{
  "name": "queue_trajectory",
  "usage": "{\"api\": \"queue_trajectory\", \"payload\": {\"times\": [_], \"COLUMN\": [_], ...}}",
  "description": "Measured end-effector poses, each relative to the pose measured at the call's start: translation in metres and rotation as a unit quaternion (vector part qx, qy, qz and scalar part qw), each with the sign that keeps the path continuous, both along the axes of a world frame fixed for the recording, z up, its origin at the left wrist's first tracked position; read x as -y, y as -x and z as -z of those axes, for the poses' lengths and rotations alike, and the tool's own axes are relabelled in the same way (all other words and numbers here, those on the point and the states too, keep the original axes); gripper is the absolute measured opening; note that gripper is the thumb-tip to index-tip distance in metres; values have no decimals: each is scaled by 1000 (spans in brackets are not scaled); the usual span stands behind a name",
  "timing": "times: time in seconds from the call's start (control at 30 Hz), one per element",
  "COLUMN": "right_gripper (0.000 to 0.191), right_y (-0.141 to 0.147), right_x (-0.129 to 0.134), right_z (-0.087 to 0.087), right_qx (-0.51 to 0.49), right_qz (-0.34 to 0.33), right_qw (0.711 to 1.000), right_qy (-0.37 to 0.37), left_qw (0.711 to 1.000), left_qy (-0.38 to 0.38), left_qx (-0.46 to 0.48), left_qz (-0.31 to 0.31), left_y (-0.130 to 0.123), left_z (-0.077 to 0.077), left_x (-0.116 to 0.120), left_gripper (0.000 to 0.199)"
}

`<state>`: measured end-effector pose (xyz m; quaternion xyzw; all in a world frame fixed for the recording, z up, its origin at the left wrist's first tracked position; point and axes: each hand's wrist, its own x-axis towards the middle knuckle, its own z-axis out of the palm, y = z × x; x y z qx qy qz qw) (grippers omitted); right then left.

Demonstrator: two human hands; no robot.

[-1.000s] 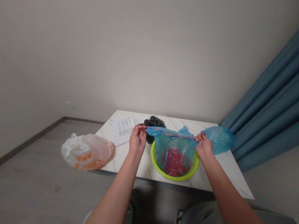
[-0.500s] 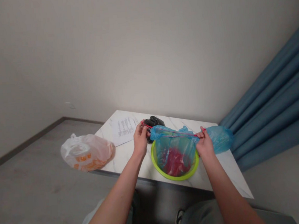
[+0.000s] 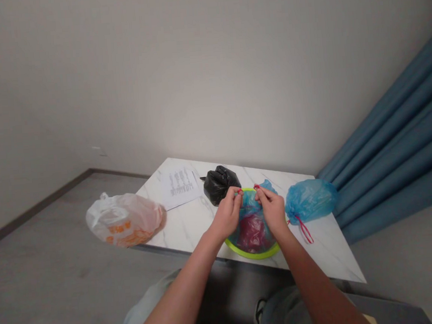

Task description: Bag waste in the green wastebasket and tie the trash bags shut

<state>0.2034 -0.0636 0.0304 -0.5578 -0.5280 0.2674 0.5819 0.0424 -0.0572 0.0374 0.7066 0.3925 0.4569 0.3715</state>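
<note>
The left hand (image 3: 227,213) and right hand (image 3: 272,208) each pinch a red drawstring (image 3: 238,192) above the blue plastic bag (image 3: 250,214) in a lime-green basin (image 3: 253,254); a weak pinch could let the thin cord slip.

Soft, even room light, a little dim

The wall (image 3: 210,82) glows palest around the middle and greys toward the corners. The white plastic bag (image 3: 123,220) throws a faint, soft shadow on the table (image 3: 191,229), which shows no hard glare. The wide lens pulls the table and curtain (image 3: 396,133) askew toward the edges, and my left hand (image 3: 226,215) and right hand (image 3: 272,210) look slightly soft.
</note>
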Motion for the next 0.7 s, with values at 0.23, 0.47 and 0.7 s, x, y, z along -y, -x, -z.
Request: {"api": "queue_trajectory", "payload": {"times": [0.23,0.47,0.7], "right_gripper": [24,28,37], "right_y": [17,14,13], "right_x": [0,2,5], "right_z": [8,12,3], "right_qx": [-56,-127,-57], "right_qz": [-147,-201,-196], "right_qw": [986,968,976], "right_qy": [47,78,75], "left_qw": [985,983,997], "left_qy": [-27,-34,16], "left_qx": [-171,-177,-78], "left_qz": [26,37,10], "left_y": [-8,-5,-4], "left_z": [5,4,9], "left_x": [4,4,1], "left_gripper": [22,30,26]}}
